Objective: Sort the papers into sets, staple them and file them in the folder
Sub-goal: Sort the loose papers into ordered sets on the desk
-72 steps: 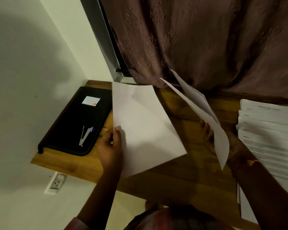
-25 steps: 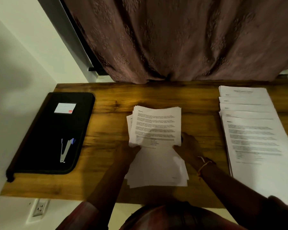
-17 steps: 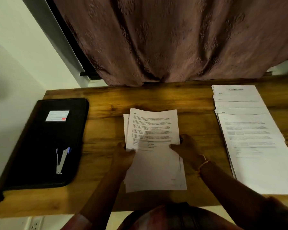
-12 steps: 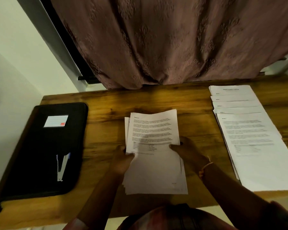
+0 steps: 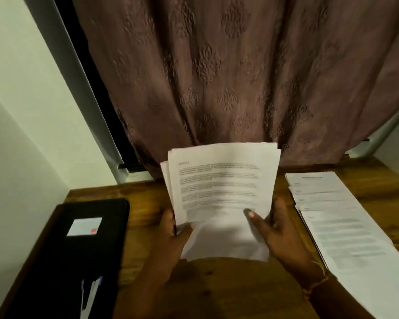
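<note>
Both the left hand [image 5: 173, 229] and right hand [image 5: 278, 231] pinch the paper stack [image 5: 221, 180], fingers [image 5: 277, 207] behind it, raised right of the black folder [image 5: 44, 261]; tapping its bottom edge on the tabletop [image 5: 217, 293] should square it for stapling.

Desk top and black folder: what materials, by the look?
Desk top: wood or wood veneer, warm brown, slight sheen; grain streaks and knots show. Black folder: matte, probably fabric or faux leather; rounded padded-looking edge, too dark to tell which.

paper stack [image 5: 221, 180] – printed, lifted, tilted up, edges kinda uneven | fanned sheets [image 5: 346, 226] flat on desk [image 5: 217, 284], right side | black folder [image 5: 55, 261] – closed, left, stapler [image 5: 90, 293] on top
</note>
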A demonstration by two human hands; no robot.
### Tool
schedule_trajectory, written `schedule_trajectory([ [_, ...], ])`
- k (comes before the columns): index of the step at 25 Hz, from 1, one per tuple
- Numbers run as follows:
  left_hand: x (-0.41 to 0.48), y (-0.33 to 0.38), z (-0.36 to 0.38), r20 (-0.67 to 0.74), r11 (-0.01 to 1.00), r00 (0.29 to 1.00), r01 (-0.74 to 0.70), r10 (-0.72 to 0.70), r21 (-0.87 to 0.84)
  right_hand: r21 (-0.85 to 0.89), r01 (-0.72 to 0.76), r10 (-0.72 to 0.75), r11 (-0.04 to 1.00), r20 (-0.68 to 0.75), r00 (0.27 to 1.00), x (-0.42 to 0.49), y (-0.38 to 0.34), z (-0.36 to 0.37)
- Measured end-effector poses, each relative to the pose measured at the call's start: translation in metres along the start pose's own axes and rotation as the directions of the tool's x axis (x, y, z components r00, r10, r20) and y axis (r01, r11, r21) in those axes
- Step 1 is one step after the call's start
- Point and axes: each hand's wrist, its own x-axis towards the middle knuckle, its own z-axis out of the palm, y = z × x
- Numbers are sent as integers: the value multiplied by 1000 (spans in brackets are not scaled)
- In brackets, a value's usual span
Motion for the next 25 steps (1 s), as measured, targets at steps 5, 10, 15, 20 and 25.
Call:
schedule_trajectory([
  [5,-8,-18,8,1,1000,1000,-10,10,6,-111,-37,34,993,-28,999,-8,28,6],
  [10,-5,-29,3,-51,999,998,-40,38,-36,-127,-15,4,992,-84,996,-9,37,4],
  [15,-16,-41,8,21,996,999,-40,38,84,-248,-103,103,963,-13,995,-18,45,11],
  [20,-5,-38,2,1,995,998,-56,56,79,-335,7,3,942,29,1000,-16,35,1],
  [25,-15,-50,30,17,995,1000,23,-24,93,-483,-96,157,870,88,984,-19,49,-12],
])
